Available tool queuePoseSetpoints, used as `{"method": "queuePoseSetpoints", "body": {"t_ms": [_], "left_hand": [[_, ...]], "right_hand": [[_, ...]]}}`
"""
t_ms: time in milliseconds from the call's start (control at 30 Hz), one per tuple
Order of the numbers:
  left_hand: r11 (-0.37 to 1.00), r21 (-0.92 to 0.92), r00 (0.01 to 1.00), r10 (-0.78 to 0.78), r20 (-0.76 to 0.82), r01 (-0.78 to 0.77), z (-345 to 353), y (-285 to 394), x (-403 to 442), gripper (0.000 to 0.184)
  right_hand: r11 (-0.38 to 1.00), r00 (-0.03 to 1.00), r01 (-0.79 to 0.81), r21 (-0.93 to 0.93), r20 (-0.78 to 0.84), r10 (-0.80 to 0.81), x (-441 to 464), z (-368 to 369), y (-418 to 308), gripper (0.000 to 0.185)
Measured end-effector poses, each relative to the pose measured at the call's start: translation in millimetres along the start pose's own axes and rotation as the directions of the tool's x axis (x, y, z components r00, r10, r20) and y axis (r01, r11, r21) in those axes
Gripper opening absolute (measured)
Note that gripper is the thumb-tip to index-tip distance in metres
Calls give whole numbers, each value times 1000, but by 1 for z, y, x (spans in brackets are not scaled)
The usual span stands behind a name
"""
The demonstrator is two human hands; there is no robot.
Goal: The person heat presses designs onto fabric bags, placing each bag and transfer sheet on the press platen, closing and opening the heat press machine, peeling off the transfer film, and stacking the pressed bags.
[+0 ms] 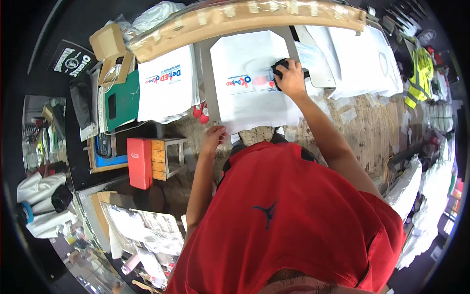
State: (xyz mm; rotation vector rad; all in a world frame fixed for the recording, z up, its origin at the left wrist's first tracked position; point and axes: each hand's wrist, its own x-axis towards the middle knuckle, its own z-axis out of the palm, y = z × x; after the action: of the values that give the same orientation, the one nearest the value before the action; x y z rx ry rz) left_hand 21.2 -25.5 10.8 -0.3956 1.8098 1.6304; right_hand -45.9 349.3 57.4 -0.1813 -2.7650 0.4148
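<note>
A white sheet (249, 110) with blue and red lettering lies on a grey board (205, 78) in front of me. My right hand (291, 78) is closed around a black object (280, 68) at the sheet's right side; its exact kind is hard to make out. Down at the sheet's near left corner, my left hand (215, 138) has its fingers closed on the edge. To the left lies a stack of white printed sheets (164, 93) with similar lettering. More white sheets (364, 61) are piled on the right.
A long cardboard strip wrapped in clear plastic (245, 19) spans the back. Left of the stack are a green board (122, 103) and an open cardboard box (115, 54). A red-topped stool (140, 163) stands at my left. A yellow safety vest (418, 76) hangs far right.
</note>
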Motion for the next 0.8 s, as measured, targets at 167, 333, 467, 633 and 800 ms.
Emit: {"method": "queuePoseSetpoints", "body": {"t_ms": [167, 333, 467, 633, 800], "left_hand": [[995, 28, 995, -92, 32, 91, 8, -25, 7, 26], [979, 68, 979, -198, 55, 194, 15, -48, 24, 32], [981, 8, 981, -194, 15, 194, 26, -55, 26, 35], [956, -191, 965, -190, 181, 224, 38, -58, 30, 43], [811, -530, 954, -112, 279, 250, 60, -69, 24, 47]], "right_hand": [[989, 966, -141, 44, -211, 147, -20, -17, 55, 30], [583, 747, -589, 559, 102, 657, -82, 0, 151, 26], [-137, 480, -692, 708, 594, 646, -156, -11, 179, 26], [-91, 198, -899, 428, 584, 787, -299, 90, 289, 28], [29, 91, -995, 92, 799, 595, -362, 90, 312, 42]]}}
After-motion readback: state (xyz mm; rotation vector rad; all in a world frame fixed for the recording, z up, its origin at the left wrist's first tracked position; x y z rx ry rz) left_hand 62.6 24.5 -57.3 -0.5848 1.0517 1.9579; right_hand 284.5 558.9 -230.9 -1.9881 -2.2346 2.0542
